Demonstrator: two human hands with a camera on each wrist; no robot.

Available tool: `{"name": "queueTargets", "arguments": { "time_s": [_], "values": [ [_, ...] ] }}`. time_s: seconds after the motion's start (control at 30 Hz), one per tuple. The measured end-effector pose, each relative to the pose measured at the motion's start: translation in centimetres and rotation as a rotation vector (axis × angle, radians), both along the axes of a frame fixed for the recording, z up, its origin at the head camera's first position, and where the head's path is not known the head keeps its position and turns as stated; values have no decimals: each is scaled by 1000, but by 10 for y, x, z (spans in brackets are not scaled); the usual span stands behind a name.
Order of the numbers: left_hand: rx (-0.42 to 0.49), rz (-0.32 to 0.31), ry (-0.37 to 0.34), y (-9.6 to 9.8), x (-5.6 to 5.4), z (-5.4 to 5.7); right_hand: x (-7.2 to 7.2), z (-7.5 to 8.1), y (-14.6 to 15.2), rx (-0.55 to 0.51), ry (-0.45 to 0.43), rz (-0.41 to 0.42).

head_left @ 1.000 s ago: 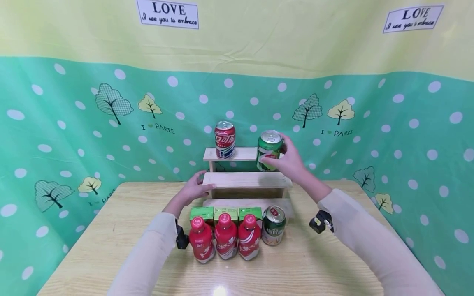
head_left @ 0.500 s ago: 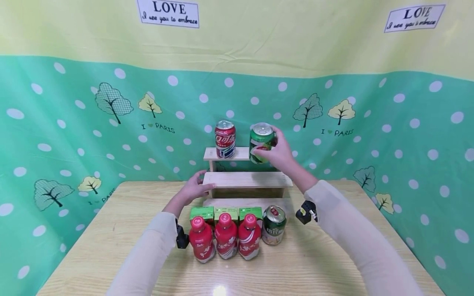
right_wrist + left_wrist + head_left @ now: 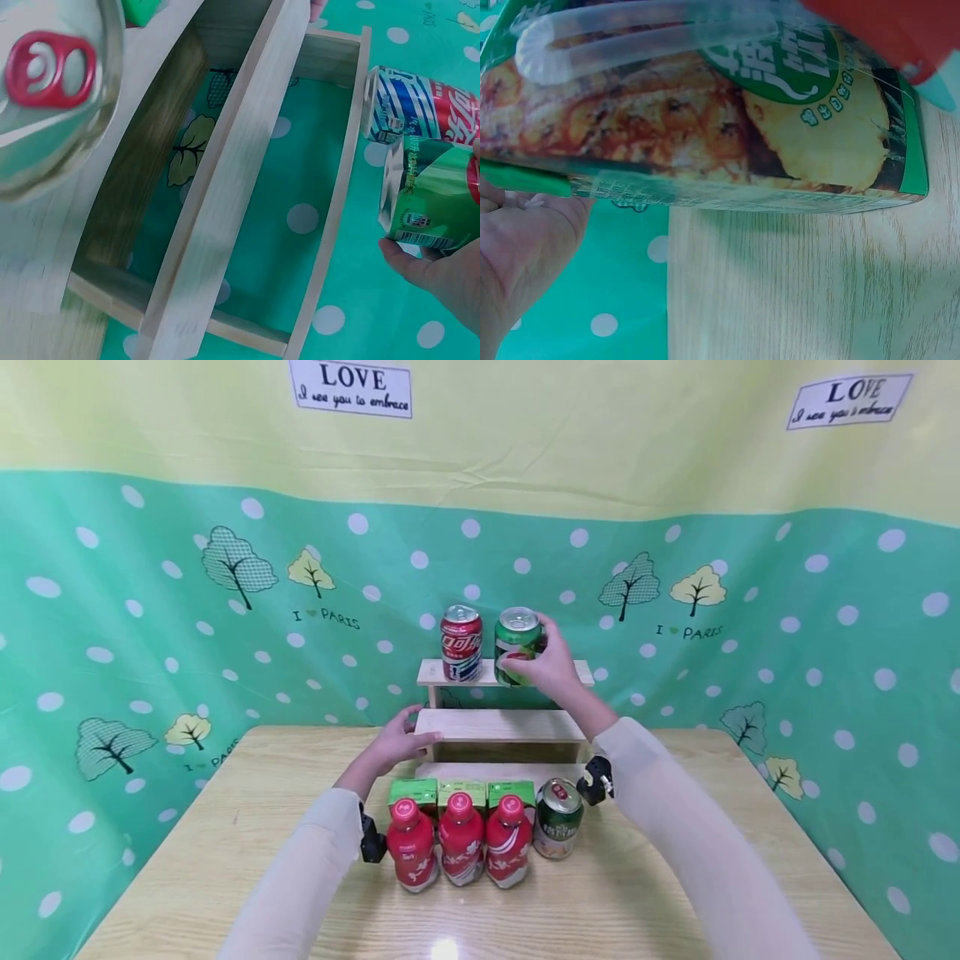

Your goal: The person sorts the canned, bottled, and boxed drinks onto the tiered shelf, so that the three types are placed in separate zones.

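Observation:
My right hand (image 3: 551, 664) grips a green soda can (image 3: 517, 642) upright over the top shelf of a stepped wooden rack (image 3: 502, 724). The can is just right of a red cola can (image 3: 461, 647) standing on that shelf. In the right wrist view, the green can (image 3: 431, 191) overlaps the cola can (image 3: 412, 105), with its base near the shelf edge. At the rack's left end, my left hand (image 3: 397, 743) holds the middle shelf, thumb in front and the other fingers partly hidden behind. The left wrist view shows that hand (image 3: 529, 255) beyond a juice box (image 3: 705, 127).
Several drinks stand before the rack: red bottles (image 3: 461, 843) in front, green juice boxes (image 3: 462, 792) behind them, and a dark green can (image 3: 558, 818) with a red tab at the right. They are on a wooden table (image 3: 300, 827). A polka-dot cloth (image 3: 360, 668) hangs behind.
My right hand has carried the green can left and back, from the rack's right side to beside the cola can. My left hand has stayed on the rack.

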State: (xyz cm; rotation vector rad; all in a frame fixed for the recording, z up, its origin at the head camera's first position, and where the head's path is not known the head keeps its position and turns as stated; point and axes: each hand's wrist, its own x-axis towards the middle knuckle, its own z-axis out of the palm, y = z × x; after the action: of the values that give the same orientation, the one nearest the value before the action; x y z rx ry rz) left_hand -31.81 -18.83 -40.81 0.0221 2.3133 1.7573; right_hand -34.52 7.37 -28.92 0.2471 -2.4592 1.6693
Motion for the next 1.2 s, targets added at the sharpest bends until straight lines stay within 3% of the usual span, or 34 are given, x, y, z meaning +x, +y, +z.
{"name": "queueTargets", "arguments": {
  "time_s": [0.53,0.63,0.83,0.93,1.07,1.2],
  "values": [
    [-11,3,-12,0,-1,-4,-13,-13,-8,-22,-44,-29],
    [3,-7,-27,1,2,1,-15,-15,-9,-31,-45,-37],
    [6,-11,-30,6,17,22,-21,-20,-15,-43,-35,-42],
    [6,-16,-31,8,20,25,-23,-21,-17,-51,-33,-40],
    [8,-19,-33,6,16,21,-25,-22,-18,-64,-31,-27],
    [13,-9,-33,1,5,9,-28,-23,-18,-67,-48,-22]
  ]
}}
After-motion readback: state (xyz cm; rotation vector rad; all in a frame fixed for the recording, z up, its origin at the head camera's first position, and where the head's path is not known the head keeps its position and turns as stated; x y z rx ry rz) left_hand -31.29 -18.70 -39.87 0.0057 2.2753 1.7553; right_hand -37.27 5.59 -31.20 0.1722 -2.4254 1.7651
